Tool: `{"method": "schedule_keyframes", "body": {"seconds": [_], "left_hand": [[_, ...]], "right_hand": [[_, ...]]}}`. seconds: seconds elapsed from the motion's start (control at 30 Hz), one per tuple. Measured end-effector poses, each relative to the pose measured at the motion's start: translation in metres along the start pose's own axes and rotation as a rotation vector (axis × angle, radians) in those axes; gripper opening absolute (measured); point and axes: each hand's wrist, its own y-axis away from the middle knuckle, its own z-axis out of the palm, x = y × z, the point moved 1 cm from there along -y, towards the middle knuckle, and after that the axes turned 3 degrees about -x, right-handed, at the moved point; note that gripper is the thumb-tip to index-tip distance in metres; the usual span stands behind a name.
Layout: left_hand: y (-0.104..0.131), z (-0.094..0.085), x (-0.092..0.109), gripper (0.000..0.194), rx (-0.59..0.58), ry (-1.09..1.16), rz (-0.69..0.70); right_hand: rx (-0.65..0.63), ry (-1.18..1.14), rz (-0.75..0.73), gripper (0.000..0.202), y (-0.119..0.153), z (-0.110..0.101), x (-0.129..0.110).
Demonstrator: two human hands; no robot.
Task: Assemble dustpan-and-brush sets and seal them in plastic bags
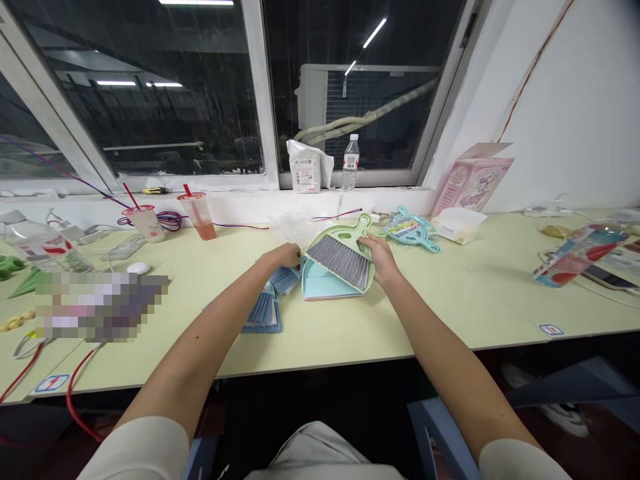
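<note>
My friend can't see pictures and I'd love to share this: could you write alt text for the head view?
A person's right hand holds a green brush with grey bristles, partly covering a light-blue dustpan on a pale table. The left hand is beside blue brushes; behind stands a clear bottle.

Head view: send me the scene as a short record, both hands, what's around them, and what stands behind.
Right hand: gripping the green brush set at its right side, gray bristles showing
Left hand: beside the light blue dustpan; grip unclear
Light blue dustpan: partly covered by the green brush set
Blue brushes: left of the dustpan, near the left forearm
Sill: upright water bottle, white packet
Table, far right: pink box
</note>
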Motion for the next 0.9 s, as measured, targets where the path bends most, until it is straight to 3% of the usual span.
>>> {"method": "schedule_keyframes", "body": {"seconds": [0.2,0.4,0.6,0.73,0.9], "left_hand": [[0.001,-0.011,-0.020,0.035,-0.025,-0.002,0.009],[-0.005,-0.012,-0.036,0.029,-0.020,0.021,0.003],[-0.029,-0.012,-0.036,0.027,-0.045,-0.057,0.011],[-0.045,-0.014,-0.032,0.013,-0.091,-0.132,0.053],[-0.047,-0.010,-0.033,0.004,-0.071,-0.159,0.138]], "right_hand": [[-0.017,0.086,-0.060,0.032,0.003,0.002,-0.002],[-0.041,0.081,-0.059,0.031,0.005,0.003,-0.002],[-0.003,0.018,0.000,0.031,0.001,-0.001,0.002],[-0.022,0.045,-0.018,0.030,-0.002,-0.003,0.005],[-0.042,0.048,-0.035,0.030,-0.004,-0.003,0.007]]}}
